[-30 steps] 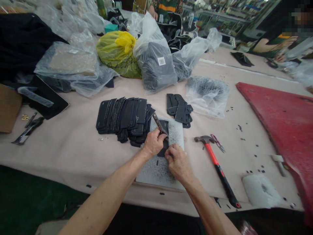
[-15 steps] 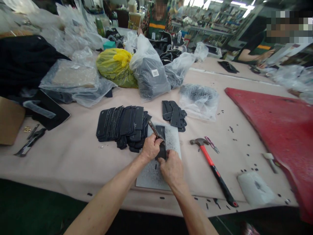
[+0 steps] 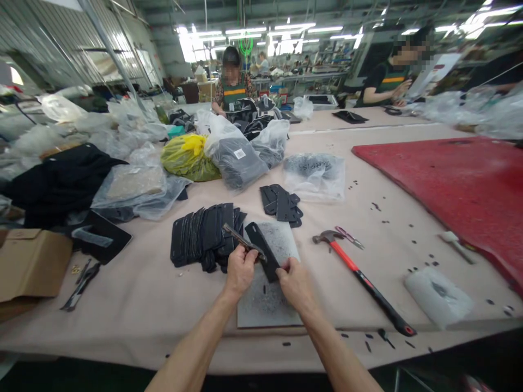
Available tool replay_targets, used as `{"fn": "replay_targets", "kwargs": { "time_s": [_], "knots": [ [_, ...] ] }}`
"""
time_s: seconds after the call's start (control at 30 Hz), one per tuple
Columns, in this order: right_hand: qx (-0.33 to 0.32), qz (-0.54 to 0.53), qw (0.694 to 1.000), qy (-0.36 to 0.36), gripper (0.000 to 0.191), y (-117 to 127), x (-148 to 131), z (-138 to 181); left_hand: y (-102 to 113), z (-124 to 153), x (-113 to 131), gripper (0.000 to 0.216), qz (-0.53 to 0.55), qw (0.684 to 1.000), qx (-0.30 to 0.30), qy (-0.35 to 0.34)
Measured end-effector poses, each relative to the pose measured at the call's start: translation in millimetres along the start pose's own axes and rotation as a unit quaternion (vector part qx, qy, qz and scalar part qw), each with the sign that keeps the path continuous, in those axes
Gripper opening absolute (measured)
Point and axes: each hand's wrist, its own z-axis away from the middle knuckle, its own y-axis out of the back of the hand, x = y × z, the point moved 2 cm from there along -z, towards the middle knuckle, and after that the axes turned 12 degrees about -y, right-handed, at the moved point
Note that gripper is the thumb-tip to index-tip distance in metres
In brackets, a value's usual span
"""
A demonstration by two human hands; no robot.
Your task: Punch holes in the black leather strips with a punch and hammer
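My left hand [image 3: 241, 268] is closed around a metal punch [image 3: 244, 240], a slim bar held slanting over the left edge of a black strip [image 3: 263, 251]. Between the thumb and fingers of my right hand [image 3: 296, 280] is the strip's near right end. This strip has a small slot near its far end and lies tilted over a speckled white board [image 3: 254, 310]. To the left of the board sits a thick stack of similar black pieces [image 3: 202, 237]. Beyond it lies a smaller pile of black pieces [image 3: 281, 202], some with slots.
A claw hammer [image 3: 362, 280] with a red and black handle lies at the right, beside small pink-handled snips [image 3: 349, 237]. Farther right are a white-headed mallet [image 3: 456, 246] and a red sheet [image 3: 441, 179]. Plastic bags [image 3: 235, 158] and a cardboard box [image 3: 35, 267] stand left; two people work beyond.
The view has tilted upward. The black strip has turned on the board, its far end swinging left. My left hand and the punch have shifted left off its middle.
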Motion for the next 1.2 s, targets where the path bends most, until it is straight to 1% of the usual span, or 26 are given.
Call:
{"fn": "replay_targets", "kwargs": {
  "time_s": [0.03,0.1,0.17,0.2,0.33,0.4,0.47,0.57,0.63,0.7,0.8,0.87,0.97,1.03,1.1,1.17,1.2],
  "knots": [
    [-0.017,-0.037,0.999,-0.008,0.010,5,3,-2,3,3,2,0.013,0.005,1.000,-0.002,0.007],
    [-0.053,-0.116,0.992,-0.023,0.026,13,9,-4,8,11,5,0.014,0.018,0.999,0.000,0.029],
    [-0.081,-0.184,0.979,-0.031,0.039,19,13,-2,8,18,7,0.018,0.054,0.996,0.006,0.065],
    [-0.089,-0.211,0.973,-0.034,0.041,21,15,0,7,22,9,0.021,0.082,0.993,0.007,0.086],
    [-0.094,-0.287,0.953,-0.042,0.040,22,21,13,3,36,18,0.036,0.214,0.963,0.000,0.162],
    [-0.104,-0.320,0.941,-0.045,0.039,21,22,19,3,40,26,0.038,0.261,0.948,-0.005,0.183],
    [-0.130,-0.349,0.927,-0.043,0.036,18,23,26,4,42,33,0.037,0.295,0.936,-0.013,0.191],
    [-0.175,-0.369,0.913,-0.022,0.032,15,22,37,2,42,45,0.033,0.322,0.926,-0.024,0.197],
    [-0.213,-0.371,0.904,-0.005,0.030,14,20,45,-1,42,52,0.033,0.322,0.923,-0.026,0.208],
    [-0.254,-0.382,0.889,0.003,0.029,14,18,51,-4,43,58,0.035,0.327,0.918,-0.023,0.226],
    [-0.291,-0.413,0.863,-0.003,0.029,16,17,55,-7,46,61,0.034,0.352,0.899,0.003,0.261],
    [-0.307,-0.422,0.853,-0.010,0.032,17,18,55,-9,49,60,0.033,0.370,0.884,0.027,0.284],
    [-0.307,-0.419,0.854,-0.016,0.034,15,22,53,-10,56,54,0.033,0.378,0.875,0.048,0.298],
    [-0.289,-0.416,0.862,-0.023,0.035,12,26,51,-9,58,49,0.034,0.363,0.885,0.037,0.288],
    [-0.241,-0.414,0.877,-0.036,0.035,11,31,47,-4,55,45,0.035,0.310,0.914,0.012,0.260],
    [-0.174,-0.417,0.890,-0.051,0.034,13,36,42,4,48,41,0.033,0.212,0.950,-0.017,0.229],
    [-0.147,-0.421,0.893,-0.057,0.035,15,37,39,10,43,40,0.030,0.156,0.963,-0.033,0.219]
  ]
}}
